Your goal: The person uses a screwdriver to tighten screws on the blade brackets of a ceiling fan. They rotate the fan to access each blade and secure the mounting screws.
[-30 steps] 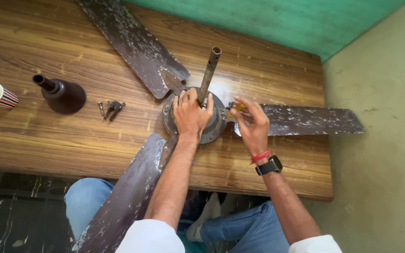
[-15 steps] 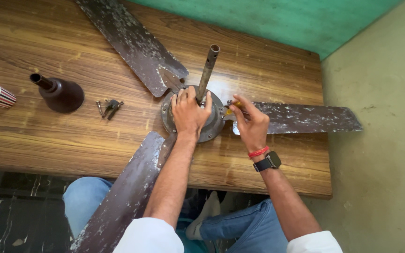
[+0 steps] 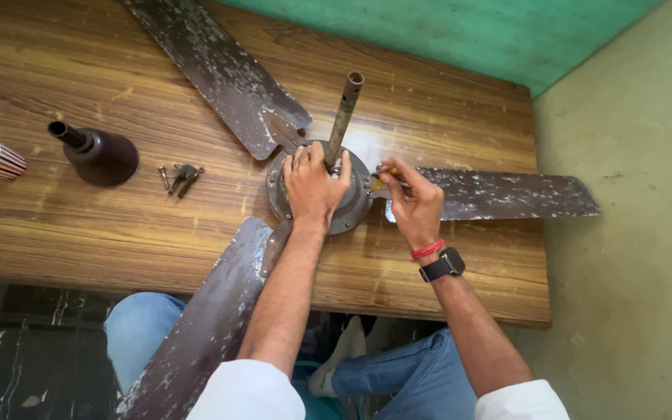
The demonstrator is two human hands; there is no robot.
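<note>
Wooden table bears heavy, rigid ceiling fan motor: my left hand presses flat on it, right hand pinches yellow-handled tool; blades likely flex, so grip housing.

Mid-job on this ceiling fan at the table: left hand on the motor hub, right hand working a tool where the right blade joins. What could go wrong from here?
1. The tool in the right hand might slip off the joint toward the left hand pressing the hub.
2. The near blade overhangs the table edge above the knees; a bump could swing the fan.
3. The loose screws beside the brown cover could roll away.
</note>
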